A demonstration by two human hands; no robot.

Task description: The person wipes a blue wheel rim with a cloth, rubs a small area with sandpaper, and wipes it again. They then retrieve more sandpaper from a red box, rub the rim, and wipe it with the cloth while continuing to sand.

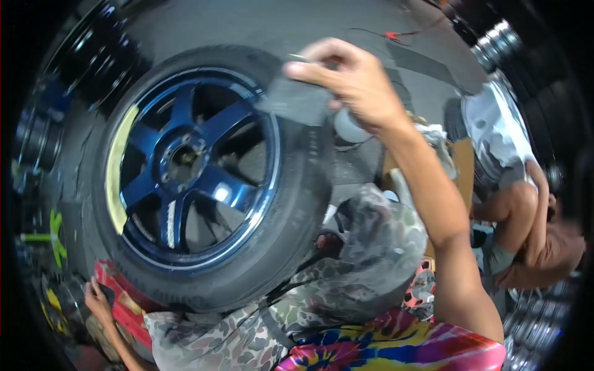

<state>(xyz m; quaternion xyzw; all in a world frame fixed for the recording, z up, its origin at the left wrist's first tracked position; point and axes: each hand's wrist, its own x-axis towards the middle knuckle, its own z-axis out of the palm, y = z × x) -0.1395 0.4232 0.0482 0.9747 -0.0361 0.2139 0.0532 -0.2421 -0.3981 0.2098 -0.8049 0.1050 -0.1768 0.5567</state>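
Observation:
My right hand (346, 77) is raised over the upper right of the tyre (303, 167), fingers and thumb pinched on a thin grey sheet (297, 102). The sheet is smeared by motion and overlaps the rim's edge in this view. A glossy dark blue six-spoke wheel rim (145, 139) sits inside the tyre, with a pale yellow strip of tape (117, 167) along its left edge. At the lower left, my left hand (98, 300) is closed around a small dark thing (108, 294) beside a red box (127, 303); I cannot tell its kind.
At right sits another person (526, 216) by a silvery wheel (495, 127). Dark rims (99, 59) stand at upper left, a bright green cross-shaped thing (52, 238) at left. A white round container (351, 127) and cardboard box (463, 167) lie right of the tyre.

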